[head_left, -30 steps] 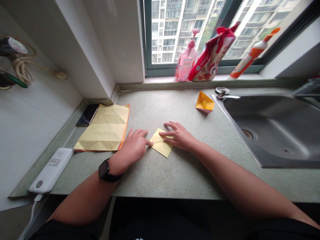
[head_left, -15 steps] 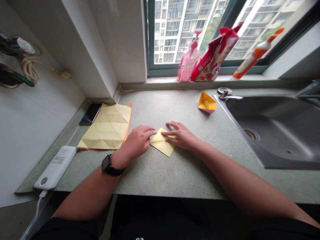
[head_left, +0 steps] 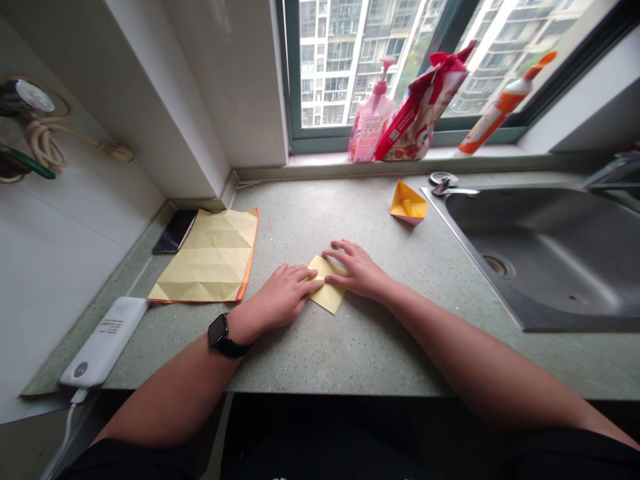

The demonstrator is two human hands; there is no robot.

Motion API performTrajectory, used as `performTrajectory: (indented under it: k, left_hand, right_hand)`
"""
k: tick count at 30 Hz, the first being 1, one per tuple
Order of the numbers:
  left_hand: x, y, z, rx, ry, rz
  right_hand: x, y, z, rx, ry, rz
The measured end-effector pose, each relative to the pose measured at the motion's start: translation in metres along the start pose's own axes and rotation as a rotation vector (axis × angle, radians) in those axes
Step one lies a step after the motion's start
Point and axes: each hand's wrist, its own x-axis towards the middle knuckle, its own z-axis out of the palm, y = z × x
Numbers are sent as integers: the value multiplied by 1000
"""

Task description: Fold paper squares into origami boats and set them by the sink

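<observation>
L hand [head_left: 283, 298] & R hand [head_left: 357, 272] rest on counter [head_left: 320, 350], fingers [head_left: 337, 253] open, flat on small folded yellow paper [head_left: 329, 298] betw. them, no grip. Creased yellow sheet [head_left: 203, 257] to L; paper boat [head_left: 409, 203] farther back, near sink [head_left: 540, 260].

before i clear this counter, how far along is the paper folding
Done: a folded yellow paper boat sits near the sink, looking finished. In hand: a small folded yellow paper lies under the fingertips of the left hand and right hand. Left: a creased yellow sheet lies opened out flat, its fold lines showing.
</observation>
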Motion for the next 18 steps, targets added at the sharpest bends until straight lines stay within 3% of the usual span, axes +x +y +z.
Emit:
performTrajectory:
  k: [13, 18]
  left_hand:
    - [-7, 1, -23, 40, -57, -184]
    - [-11, -3, -26, 55, -22, -239]
  right_hand:
    - [0, 26, -15, 32, -124, 121]
    - [-4, 38, -22, 104, -124, 102]
